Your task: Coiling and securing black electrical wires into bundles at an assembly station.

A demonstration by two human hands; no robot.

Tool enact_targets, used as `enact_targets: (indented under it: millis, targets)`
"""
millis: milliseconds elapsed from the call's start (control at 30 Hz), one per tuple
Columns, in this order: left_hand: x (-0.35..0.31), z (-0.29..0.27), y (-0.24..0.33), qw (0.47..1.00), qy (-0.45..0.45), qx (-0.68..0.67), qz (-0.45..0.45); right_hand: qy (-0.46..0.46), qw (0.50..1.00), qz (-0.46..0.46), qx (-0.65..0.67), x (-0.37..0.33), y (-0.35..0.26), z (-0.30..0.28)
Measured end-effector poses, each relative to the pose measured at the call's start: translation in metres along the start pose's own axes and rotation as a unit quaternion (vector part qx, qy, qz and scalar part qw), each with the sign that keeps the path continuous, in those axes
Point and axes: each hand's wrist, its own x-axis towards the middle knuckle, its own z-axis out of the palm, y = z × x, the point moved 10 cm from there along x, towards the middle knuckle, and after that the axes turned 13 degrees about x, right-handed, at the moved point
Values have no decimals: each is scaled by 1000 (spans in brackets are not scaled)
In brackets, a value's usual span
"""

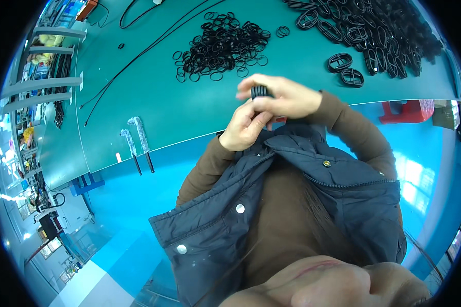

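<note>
My right hand (pixel 293 97) curls around a bundle of black cable loops (pixel 261 92), thumb on the near side and fingers, somewhat blurred, over the far side. Just below, my left hand (pixel 242 129) is closed at the lower end of the same bundle, its fingertips meeting the right hand. Most of the bundle is hidden by the hands. Both are in front of my body at the near edge of the green table (pixel 153 102). Beyond them lies a loose heap of thin black rings (pixel 223 46).
Many coiled black cables (pixel 379 41) pile up at the far right, with two coils (pixel 346 69) nearer. Long loose cables (pixel 148 51) cross the left side. Two fuzzy-headed tools with black handles (pixel 141 138) overhang the near edge. A red stool (pixel 410 111) stands right.
</note>
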Motion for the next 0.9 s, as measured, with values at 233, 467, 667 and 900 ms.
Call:
enact_targets:
  millis: [233, 467, 667, 900]
  targets:
    - [13, -25, 8, 992, 63, -108, 12, 330, 674, -239, -617, 2, -40, -134]
    - [32, -45, 31, 988, 111, -32, 107, 331, 821, -247, -395, 2, -30, -165]
    - [72, -68, 24, 955, 283, -51, 69, 157, 975, -155, 20, 2, -17, -110]
    - [84, -69, 9, 909, 371, 178, 70, 129, 955, -234, 125, 5, -8, -82]
